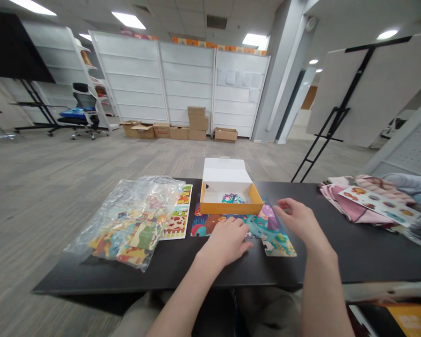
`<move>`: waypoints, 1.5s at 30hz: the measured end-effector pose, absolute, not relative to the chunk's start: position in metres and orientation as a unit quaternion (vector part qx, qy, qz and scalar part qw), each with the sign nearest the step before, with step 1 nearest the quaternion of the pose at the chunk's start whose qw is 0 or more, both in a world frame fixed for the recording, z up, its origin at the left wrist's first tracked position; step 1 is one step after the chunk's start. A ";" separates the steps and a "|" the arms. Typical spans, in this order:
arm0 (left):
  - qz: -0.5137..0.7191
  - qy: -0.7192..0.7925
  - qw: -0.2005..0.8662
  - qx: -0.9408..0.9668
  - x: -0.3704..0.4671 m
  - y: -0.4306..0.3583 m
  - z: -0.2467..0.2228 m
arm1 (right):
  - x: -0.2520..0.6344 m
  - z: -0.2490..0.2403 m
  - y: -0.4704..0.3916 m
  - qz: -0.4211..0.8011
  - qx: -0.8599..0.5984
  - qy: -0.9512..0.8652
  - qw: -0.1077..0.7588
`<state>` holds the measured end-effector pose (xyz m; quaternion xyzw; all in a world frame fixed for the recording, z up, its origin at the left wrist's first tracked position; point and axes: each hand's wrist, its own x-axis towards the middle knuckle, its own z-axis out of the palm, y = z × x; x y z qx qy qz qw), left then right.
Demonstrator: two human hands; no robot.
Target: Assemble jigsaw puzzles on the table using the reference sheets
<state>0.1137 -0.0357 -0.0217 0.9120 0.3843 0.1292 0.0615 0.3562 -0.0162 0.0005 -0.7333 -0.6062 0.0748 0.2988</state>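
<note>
A partly joined, colourful jigsaw puzzle (278,239) lies on the black table, its lower edge uneven. My left hand (230,238) rests palm down over the puzzle's lower middle, fingers spread. Just off the puzzle's right side is my right hand (295,216), fingers curved and apart, holding nothing. Behind my hands, an open yellow box (228,208) with a raised white lid (225,171) stands on the upper part of the puzzle. A few loose puzzle pieces (233,198) lie inside it.
On the left, a clear plastic bag (133,224) of puzzle pieces overlaps a picture card (182,213). Folded cloths (358,201) with a sticker sheet (381,205) on top lie at the right of the black table (358,252). Cardboard boxes (197,124) stand on the floor beyond.
</note>
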 end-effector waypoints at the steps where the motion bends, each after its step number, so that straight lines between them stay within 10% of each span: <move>1: 0.131 0.374 0.065 0.916 0.121 -0.038 -0.022 | 0.363 -0.002 -0.022 0.092 -0.745 -0.604 0.268; 13: 0.128 0.353 0.063 0.925 0.170 -0.043 -0.035 | 0.395 -0.013 -0.050 0.189 -0.766 -0.606 0.106; 45: 0.126 0.381 0.053 0.915 0.190 -0.038 -0.035 | 0.405 -0.037 -0.032 0.191 -0.759 -0.592 0.190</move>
